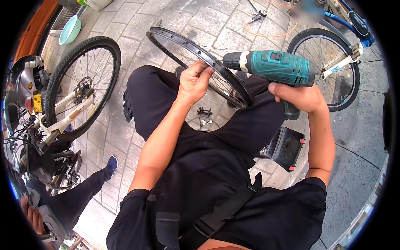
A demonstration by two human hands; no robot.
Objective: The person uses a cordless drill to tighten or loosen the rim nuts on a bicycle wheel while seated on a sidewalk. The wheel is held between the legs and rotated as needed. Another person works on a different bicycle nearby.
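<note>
A black bicycle rim (183, 38) without a tyre stands tilted between my knees. My left hand (194, 82) pinches the rim's near side at its middle, thumb and fingers closed round the edge. In my right hand (301, 95) is a teal and black cordless drill (275, 66), its chuck pointing left at the rim's outer face. Whether the tip touches the rim is hard to make out. Below the rim, a small black wheel hub (204, 111) is visible between my legs.
A bicycle with a knobbly-tyred wheel (53, 83) stands at the left, where another person's leg (89, 187) shows. On the right are a second bicycle wheel (354, 89) and an open black toolbox (288, 149). Farther off lie an orange hose (266, 36) with a gauge (261, 13) and a green basin (71, 30).
</note>
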